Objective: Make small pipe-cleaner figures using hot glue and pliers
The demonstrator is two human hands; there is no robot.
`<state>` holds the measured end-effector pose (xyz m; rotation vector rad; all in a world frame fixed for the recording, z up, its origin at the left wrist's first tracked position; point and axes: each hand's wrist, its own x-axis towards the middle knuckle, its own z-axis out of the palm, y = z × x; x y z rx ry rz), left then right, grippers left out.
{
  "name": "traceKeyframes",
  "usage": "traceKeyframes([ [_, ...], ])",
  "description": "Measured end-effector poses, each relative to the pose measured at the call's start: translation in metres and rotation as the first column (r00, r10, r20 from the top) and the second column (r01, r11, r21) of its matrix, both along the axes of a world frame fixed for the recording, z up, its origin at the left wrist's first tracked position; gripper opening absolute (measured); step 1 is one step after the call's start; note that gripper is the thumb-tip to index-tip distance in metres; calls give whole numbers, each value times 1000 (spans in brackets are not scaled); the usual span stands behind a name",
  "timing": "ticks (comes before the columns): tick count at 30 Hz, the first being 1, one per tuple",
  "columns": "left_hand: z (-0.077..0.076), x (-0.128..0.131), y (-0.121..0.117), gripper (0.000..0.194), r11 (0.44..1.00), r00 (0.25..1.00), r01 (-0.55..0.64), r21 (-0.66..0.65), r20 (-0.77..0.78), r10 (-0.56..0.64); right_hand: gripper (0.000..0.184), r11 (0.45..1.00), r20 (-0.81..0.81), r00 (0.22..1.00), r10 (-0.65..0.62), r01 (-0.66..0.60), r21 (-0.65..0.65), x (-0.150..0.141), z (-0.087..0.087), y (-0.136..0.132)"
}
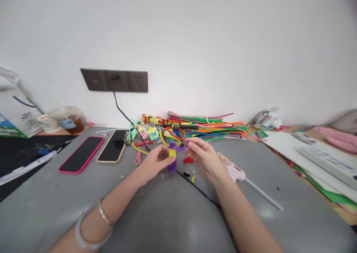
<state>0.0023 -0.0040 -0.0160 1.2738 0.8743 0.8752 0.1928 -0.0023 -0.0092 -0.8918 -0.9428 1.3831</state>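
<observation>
My left hand [154,162] is closed on a small pipe-cleaner figure [172,166], upright, with a yellow band between purple parts at top and bottom. A purple pipe-cleaner strand [182,148] sticks out from its top towards the right. The strand's free end is pinched in the fingertips of my right hand [205,157]. Behind my hands lies a heap of pastel fuzzy pieces [150,132], next to bundled pipe cleaners [223,128] in many colours. A red piece [188,160] lies between my hands on the grey tabletop [167,216].
A glue gun [234,171] with a clear stick lies beside my right wrist, near a black cord [199,190]. Two phones [82,154] lie at the left, with a drink cup [71,125] behind. Papers [301,156] cover the right side. Pliers [185,126] rest on the pipe cleaners.
</observation>
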Motion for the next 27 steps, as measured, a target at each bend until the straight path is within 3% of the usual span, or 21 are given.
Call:
traceKeyframes([
  [6,-3,0,1,40,1000,999,17,6,-28,-17,27,996,124,992,-23,13,84,-5,-1,-2],
  [12,-6,1,2,39,999,999,41,26,-23,-40,35,984,156,987,-29,0,178,-6,-4,-1],
  [27,-6,-1,2,36,999,999,38,38,-39,-36,39,975,208,976,-60,13,222,-5,-3,-1],
])
